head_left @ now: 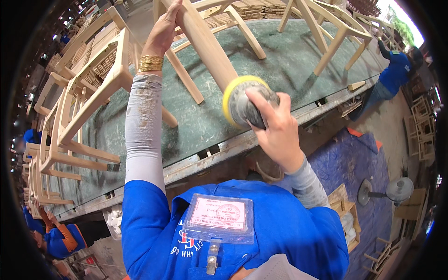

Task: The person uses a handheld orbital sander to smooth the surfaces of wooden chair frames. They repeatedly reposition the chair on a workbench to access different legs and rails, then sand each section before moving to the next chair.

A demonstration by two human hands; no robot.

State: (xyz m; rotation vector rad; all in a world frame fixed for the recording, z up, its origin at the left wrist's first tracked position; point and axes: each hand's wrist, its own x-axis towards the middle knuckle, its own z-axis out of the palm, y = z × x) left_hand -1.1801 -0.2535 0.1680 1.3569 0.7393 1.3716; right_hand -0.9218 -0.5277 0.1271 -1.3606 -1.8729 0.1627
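Observation:
My right hand (279,128) is closed round a round power sander (247,102), a grey body with a yellow pad edge. The pad lies against the lower end of a pale, thick wooden chair leg (205,42). Farther up, my left hand (163,33) grips the same chair at the frame beside the top of that leg; some of its fingers are hidden behind the wood. The rest of this chair runs out at the top of the picture, and more of its legs (186,77) stand on the green, dusty worktable (196,126).
Unpainted wooden chairs (93,107) line the table's left side, and another chair (326,32) stands at the far right. A wood offcut (357,86) lies near the table edge. Co-workers in blue (396,70) are at both ends. A fan (399,189) stands at right.

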